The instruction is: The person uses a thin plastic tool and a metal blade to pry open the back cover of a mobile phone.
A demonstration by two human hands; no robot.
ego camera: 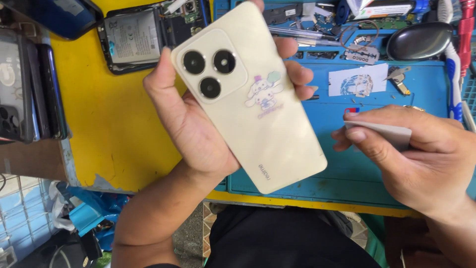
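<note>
Left hand: closed around cream-white phone, back facing camera, thumb along left edge, fingertips wrapped over right edge. Phone held tilted above front edge of blue work mat, top end toward upper left. Three round lenses in raised square camera block near top. Cartoon sticker at mid-back, white long-eared figure with pastel accents.

Right hand: pinching thin pale card between thumb and forefinger, card edge pointing left toward phone, not touching it. Hand hovering over right part of mat.

Yellow table under mat, paint chipped at front corner. Opened phone with exposed battery lying on table, upper left, behind held phone. Stack of dark phones at far left edge. On mat, behind hands: razor blade, white scrap with blue print, black oval object, toothbrush with white and blue handle, mixed small tools and parts, details too small to tell. Dark trousers visible below table edge.
</note>
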